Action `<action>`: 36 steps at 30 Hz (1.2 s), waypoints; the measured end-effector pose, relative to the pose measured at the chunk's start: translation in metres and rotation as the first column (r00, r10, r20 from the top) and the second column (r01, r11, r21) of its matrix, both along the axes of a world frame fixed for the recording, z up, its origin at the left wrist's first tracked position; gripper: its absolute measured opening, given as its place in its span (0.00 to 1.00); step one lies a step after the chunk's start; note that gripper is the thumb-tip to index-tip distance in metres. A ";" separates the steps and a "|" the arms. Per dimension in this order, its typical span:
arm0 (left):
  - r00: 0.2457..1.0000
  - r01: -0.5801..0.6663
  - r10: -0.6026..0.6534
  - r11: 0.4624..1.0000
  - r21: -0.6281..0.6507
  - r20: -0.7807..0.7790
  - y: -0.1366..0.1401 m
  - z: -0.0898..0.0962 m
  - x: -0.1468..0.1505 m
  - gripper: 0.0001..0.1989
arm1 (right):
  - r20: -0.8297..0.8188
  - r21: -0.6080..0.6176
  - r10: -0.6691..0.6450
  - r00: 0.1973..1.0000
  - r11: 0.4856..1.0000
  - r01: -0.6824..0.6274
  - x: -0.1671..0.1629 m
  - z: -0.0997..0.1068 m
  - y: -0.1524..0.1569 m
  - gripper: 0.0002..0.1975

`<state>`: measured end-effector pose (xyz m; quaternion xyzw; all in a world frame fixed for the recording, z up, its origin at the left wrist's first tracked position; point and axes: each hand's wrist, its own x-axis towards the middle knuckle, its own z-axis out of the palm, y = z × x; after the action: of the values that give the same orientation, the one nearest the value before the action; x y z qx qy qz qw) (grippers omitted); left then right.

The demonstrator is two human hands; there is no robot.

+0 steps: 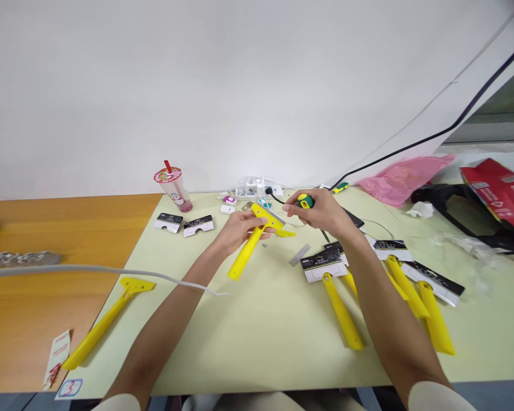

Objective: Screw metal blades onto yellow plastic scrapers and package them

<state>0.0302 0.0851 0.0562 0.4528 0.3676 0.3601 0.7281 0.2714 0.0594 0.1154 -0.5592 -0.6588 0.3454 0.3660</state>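
My left hand (237,228) grips a yellow plastic scraper (246,251) by its neck, head up and tilted to the right, handle pointing down-left. My right hand (321,211) holds a short screwdriver (305,201) with a green and yellow handle, its tip close to the scraper's head (269,217). A loose metal blade (300,254) lies on the pale green mat (261,325) just right of the scraper, and a small screw (264,245) lies below the head.
More yellow scrapers lie around: one at the left (107,319), several at the right (415,297) with black-and-white card sleeves (323,264). A drink cup (174,187), a power strip (257,187), a pink bag (402,178) and a red box (501,194) line the back. A white cable (111,270) crosses the left.
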 end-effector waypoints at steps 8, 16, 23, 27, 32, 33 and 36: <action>0.989 0.132 -0.122 0.983 0.126 -0.087 -0.002 0.011 -0.008 0.22 | -0.036 -0.025 0.092 0.995 0.995 -0.093 -0.009 -0.015 0.006 0.25; 0.974 0.147 -0.113 0.975 0.168 -0.197 -0.009 0.016 -0.008 0.29 | -0.083 -0.134 0.049 0.995 0.989 -0.060 -0.030 -0.019 0.004 0.25; 0.826 0.166 0.275 0.714 0.680 -0.492 -0.019 0.018 -0.009 0.36 | -0.216 -0.133 -0.046 0.975 0.991 0.018 -0.027 -0.025 0.012 0.26; 0.732 0.476 0.384 0.303 0.826 -0.563 -0.020 0.013 -0.011 0.30 | -0.278 -0.096 -0.050 0.959 0.995 0.024 -0.019 -0.023 0.015 0.26; 0.587 0.697 0.537 0.046 0.716 -0.606 -0.021 0.008 -0.014 0.35 | -0.310 -0.085 -0.048 0.950 0.996 0.022 -0.013 -0.018 0.015 0.24; 0.555 0.725 0.565 0.031 0.688 -0.611 -0.022 0.009 -0.014 0.37 | -0.313 -0.086 -0.045 0.949 0.996 0.019 -0.013 -0.017 0.015 0.24; 0.467 0.789 0.617 0.031 0.613 -0.633 -0.027 0.015 -0.013 0.38 | -0.318 -0.087 -0.040 0.947 0.996 0.013 -0.014 -0.017 0.015 0.25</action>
<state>0.0169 0.0585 0.0708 0.9468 0.2697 0.1440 -0.1006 0.2574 0.0746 0.0982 -0.5195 -0.5684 0.4535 0.4487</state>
